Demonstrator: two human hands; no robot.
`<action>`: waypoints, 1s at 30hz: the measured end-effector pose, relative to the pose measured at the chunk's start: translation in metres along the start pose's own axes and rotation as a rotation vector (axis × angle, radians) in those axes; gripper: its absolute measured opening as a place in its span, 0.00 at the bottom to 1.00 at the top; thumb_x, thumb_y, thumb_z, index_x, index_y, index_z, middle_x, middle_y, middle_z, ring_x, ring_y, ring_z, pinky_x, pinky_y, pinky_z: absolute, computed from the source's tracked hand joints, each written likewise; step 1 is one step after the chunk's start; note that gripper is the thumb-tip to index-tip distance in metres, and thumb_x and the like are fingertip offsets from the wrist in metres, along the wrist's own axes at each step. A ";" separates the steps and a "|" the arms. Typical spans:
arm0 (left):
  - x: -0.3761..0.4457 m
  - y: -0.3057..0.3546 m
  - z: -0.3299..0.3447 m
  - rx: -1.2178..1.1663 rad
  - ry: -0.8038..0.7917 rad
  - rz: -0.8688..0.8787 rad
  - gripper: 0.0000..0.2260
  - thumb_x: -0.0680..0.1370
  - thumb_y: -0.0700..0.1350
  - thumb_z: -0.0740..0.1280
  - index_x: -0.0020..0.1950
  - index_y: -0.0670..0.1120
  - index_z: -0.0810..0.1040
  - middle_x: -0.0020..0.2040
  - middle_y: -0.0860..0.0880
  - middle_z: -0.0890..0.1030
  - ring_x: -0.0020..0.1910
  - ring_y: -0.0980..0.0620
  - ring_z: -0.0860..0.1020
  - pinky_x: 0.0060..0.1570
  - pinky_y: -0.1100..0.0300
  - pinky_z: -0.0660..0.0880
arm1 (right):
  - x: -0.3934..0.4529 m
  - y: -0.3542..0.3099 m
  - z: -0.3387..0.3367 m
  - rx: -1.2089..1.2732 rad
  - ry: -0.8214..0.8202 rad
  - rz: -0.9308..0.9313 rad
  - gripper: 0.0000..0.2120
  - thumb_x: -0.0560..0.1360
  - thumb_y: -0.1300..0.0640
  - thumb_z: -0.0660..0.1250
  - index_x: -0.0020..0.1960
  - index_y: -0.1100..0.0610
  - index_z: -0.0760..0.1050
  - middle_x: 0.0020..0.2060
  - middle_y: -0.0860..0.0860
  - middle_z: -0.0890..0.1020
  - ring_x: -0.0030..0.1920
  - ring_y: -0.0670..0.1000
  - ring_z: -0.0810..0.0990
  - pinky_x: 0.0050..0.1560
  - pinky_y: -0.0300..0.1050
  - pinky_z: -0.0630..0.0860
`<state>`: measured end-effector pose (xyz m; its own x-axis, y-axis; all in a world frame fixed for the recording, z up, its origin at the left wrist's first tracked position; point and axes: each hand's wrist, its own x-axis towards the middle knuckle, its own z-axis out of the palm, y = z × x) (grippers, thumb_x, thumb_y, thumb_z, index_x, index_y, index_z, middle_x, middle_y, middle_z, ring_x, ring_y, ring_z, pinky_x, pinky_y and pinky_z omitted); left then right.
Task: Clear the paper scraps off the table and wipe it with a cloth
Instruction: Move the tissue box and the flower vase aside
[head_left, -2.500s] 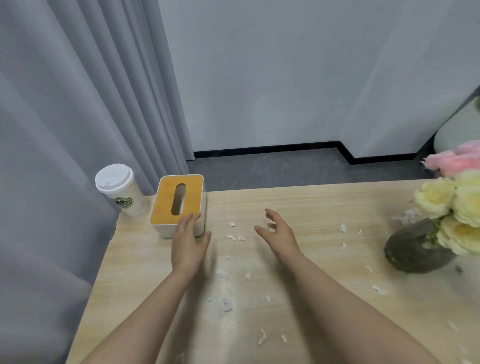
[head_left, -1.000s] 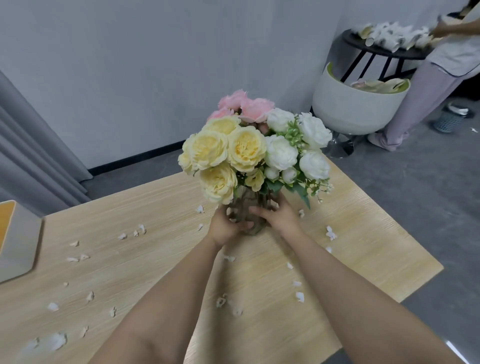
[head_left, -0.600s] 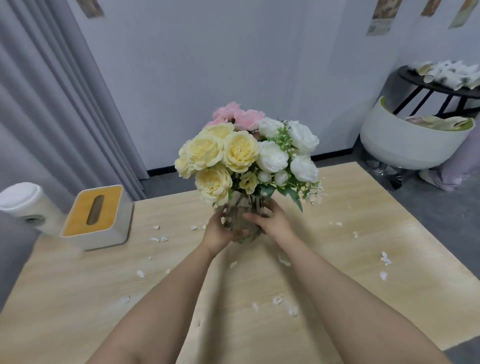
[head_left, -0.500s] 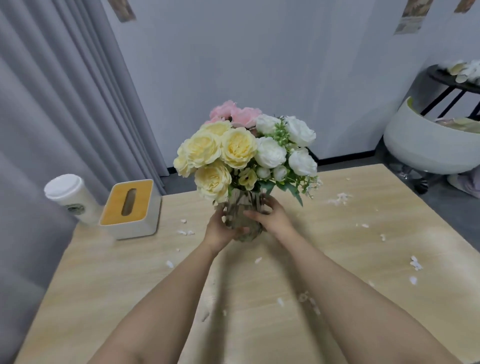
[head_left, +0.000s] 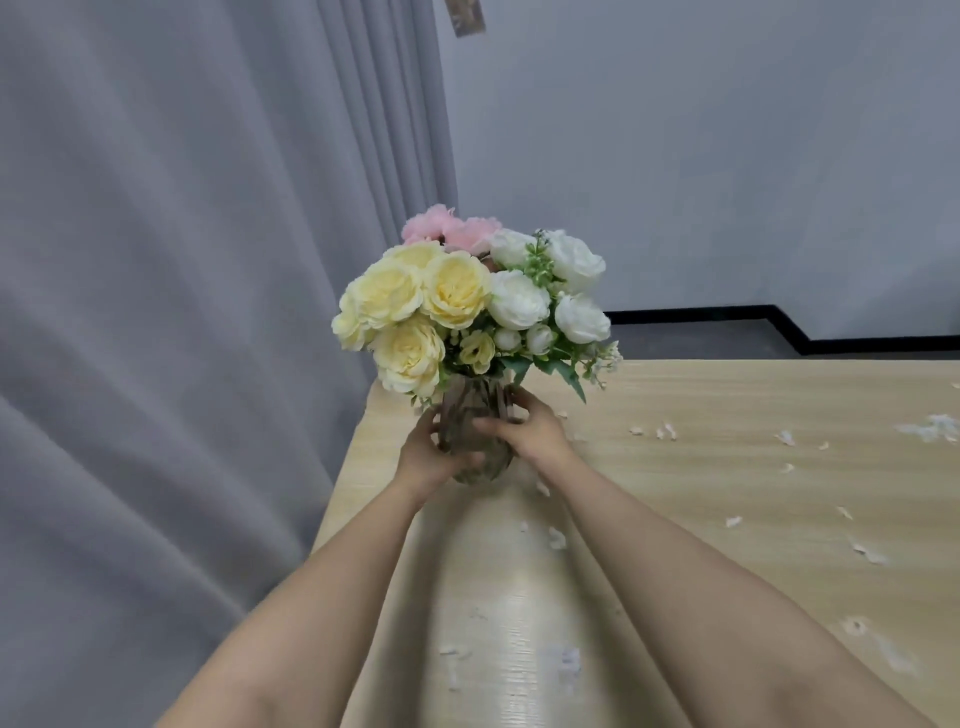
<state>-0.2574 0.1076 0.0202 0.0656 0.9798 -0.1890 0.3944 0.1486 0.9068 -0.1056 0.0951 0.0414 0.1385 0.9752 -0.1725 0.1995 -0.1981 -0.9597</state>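
Both my hands grip a ribbed glass vase (head_left: 470, 415) full of yellow, white and pink flowers (head_left: 457, 296), near the far left corner of the light wooden table (head_left: 727, 483). My left hand (head_left: 426, 452) curls round its left side and my right hand (head_left: 524, 431) round its right. The vase base is at or just above the tabletop; I cannot tell which. White paper scraps (head_left: 660, 431) lie scattered over the table, to the right of the vase and nearer to me (head_left: 558, 538). No cloth is in view.
A grey curtain (head_left: 182, 312) hangs along the table's left edge. Behind the table are a white wall and a dark floor with a black skirting (head_left: 727, 314). A larger tuft of scraps (head_left: 930, 428) lies at the far right.
With both hands on it, the vase has travelled from the right side of the table toward the far left corner. The view has swung left; the tissue box and cup are out of sight.
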 end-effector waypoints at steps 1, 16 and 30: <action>0.001 -0.008 -0.011 -0.007 0.008 -0.004 0.42 0.59 0.45 0.80 0.70 0.49 0.65 0.56 0.50 0.75 0.53 0.50 0.75 0.50 0.58 0.75 | 0.001 -0.001 0.013 -0.001 -0.012 -0.015 0.35 0.67 0.54 0.76 0.70 0.57 0.66 0.63 0.52 0.75 0.60 0.55 0.76 0.57 0.43 0.72; 0.023 -0.071 -0.071 -0.038 0.085 0.020 0.35 0.68 0.38 0.76 0.71 0.45 0.63 0.57 0.50 0.72 0.55 0.55 0.71 0.38 0.77 0.70 | 0.026 0.004 0.101 -0.039 -0.111 -0.091 0.29 0.69 0.59 0.74 0.67 0.61 0.69 0.54 0.49 0.75 0.52 0.44 0.72 0.48 0.30 0.67; 0.032 -0.076 -0.070 -0.071 0.122 0.018 0.36 0.66 0.39 0.78 0.70 0.44 0.64 0.56 0.51 0.72 0.57 0.50 0.73 0.53 0.60 0.72 | 0.039 0.009 0.111 -0.067 -0.121 -0.115 0.31 0.69 0.58 0.74 0.69 0.60 0.67 0.59 0.52 0.77 0.57 0.49 0.74 0.53 0.38 0.70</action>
<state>-0.3495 0.1366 -0.0288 -0.0422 0.9907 -0.1295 0.3283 0.1361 0.9347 -0.2061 0.1425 0.0010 -0.0055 0.9958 -0.0916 0.2718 -0.0867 -0.9584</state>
